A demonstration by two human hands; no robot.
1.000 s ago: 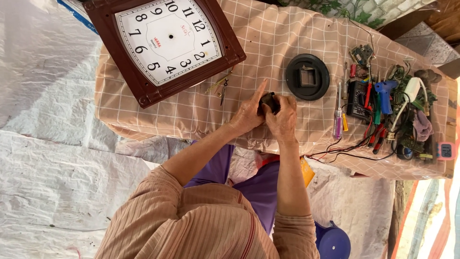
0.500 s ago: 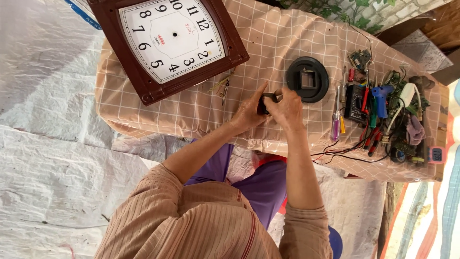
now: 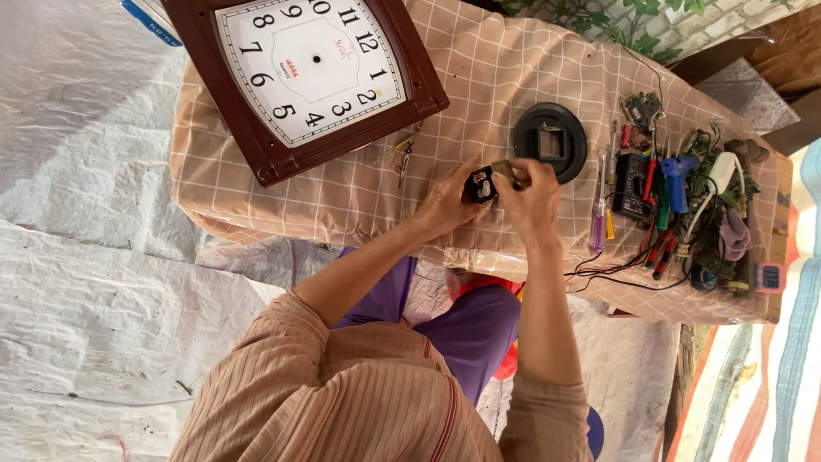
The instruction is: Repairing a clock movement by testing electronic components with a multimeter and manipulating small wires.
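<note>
Outdoors, a low table (image 3: pixel 256 184) covered with a peach checked cloth stands on grey-white sheeting (image 3: pixel 94 282); a stone wall with green leaves (image 3: pixel 650 17) runs behind it.

Left hand (image 3: pixel 446 204): fingers curled around a small black clock movement (image 3: pixel 480 185), gripping it from its left side just above the cloth. The grip is closed on the part; the thumb side is partly hidden.

Right hand (image 3: pixel 532 192): closed, fingertips pinched on a small brass-coloured piece (image 3: pixel 505 172) at the right edge of the clock movement. What the piece is cannot be told. Both hands touch the movement and meet over it.

Beyond the left hand and to its left lies a square wall clock (image 3: pixel 304 73) with a dark red-brown frame and a white dial, face up and without hands on the dial. Between it and the left hand lie a few thin metal pieces (image 3: pixel 400 154), too small to identify.

Just beyond the right hand lies a round black plastic ring (image 3: pixel 549 141) with a square opening in its middle. To the right of the right hand lie a purple-handled screwdriver (image 3: pixel 597 224), then a crowded heap of tools and wires (image 3: pixel 684 205) with red, blue and green parts, and a small pink device (image 3: pixel 769 275) at the far edge.

The person wears a striped tan shirt (image 3: pixel 359 393) and purple trousers (image 3: pixel 466 329).
</note>
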